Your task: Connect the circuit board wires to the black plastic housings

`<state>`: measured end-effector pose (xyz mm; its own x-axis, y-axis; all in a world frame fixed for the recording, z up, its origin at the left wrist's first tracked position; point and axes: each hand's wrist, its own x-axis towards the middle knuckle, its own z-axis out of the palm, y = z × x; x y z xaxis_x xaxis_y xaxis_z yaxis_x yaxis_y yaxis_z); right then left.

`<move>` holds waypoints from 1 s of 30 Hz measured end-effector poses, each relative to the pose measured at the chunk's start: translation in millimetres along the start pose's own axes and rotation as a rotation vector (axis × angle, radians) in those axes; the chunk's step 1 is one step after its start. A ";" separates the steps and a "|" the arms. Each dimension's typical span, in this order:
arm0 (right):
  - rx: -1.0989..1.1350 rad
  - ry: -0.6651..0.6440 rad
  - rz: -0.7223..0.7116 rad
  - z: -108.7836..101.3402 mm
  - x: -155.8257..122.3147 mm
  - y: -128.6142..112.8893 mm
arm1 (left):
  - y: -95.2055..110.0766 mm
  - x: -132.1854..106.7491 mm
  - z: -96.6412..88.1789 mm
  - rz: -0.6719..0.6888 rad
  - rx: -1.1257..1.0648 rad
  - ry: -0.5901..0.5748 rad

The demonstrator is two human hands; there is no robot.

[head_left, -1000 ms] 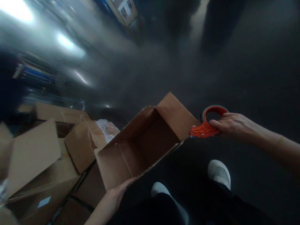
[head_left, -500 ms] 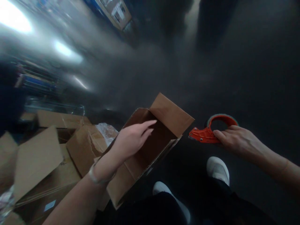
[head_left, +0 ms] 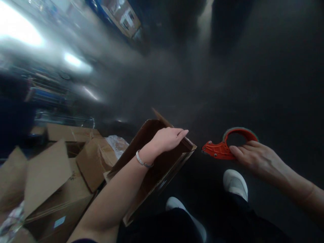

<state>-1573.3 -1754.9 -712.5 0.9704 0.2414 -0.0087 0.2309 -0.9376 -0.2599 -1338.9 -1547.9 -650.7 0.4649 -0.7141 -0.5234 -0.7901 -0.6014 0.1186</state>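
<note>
An open cardboard box (head_left: 164, 168) is tilted in front of me, its dark inside showing. My left hand (head_left: 168, 138) reaches over it to the far end, fingers bent round the end flap (head_left: 162, 116), which stands nearly edge-on to me; some fingertips are hidden. A bracelet circles that wrist. To the right, my right hand (head_left: 253, 153) is closed around an orange tape dispenser (head_left: 219, 151), with its cutting end pointing left towards the box. A gap separates the dispenser from the box.
Several opened cartons (head_left: 47, 175) are heaped at the left, with clear plastic wrap (head_left: 117, 145) among them. Dark floor (head_left: 240, 84) stretches ahead. Below are my white shoes (head_left: 235, 184). Another carton (head_left: 124, 17) is at the top, and a blurred dark figure at the far left.
My left hand has moved right, from above the box opening to the far end flap. That flap has swung up from lying outward. The tape dispenser has barely moved.
</note>
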 end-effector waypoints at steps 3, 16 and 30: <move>-0.005 0.003 -0.016 -0.5 3.5 1.6 | -6.1 -26.6 7.9 -0.009 -0.089 -0.040; -0.015 -0.057 -0.061 -4.1 18.5 7.4 | 30.9 -63.8 32.8 0.030 0.018 -0.038; 0.206 -0.115 -0.490 1.1 55.1 -18.5 | 24.4 -140.2 85.9 0.469 0.195 -0.240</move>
<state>-1524.2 -1724.0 -709.3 0.7358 0.6747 0.0580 0.6245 -0.6429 -0.4436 -1457.6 -1431.8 -646.9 -0.0397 -0.7739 -0.6321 -0.9602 -0.1456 0.2385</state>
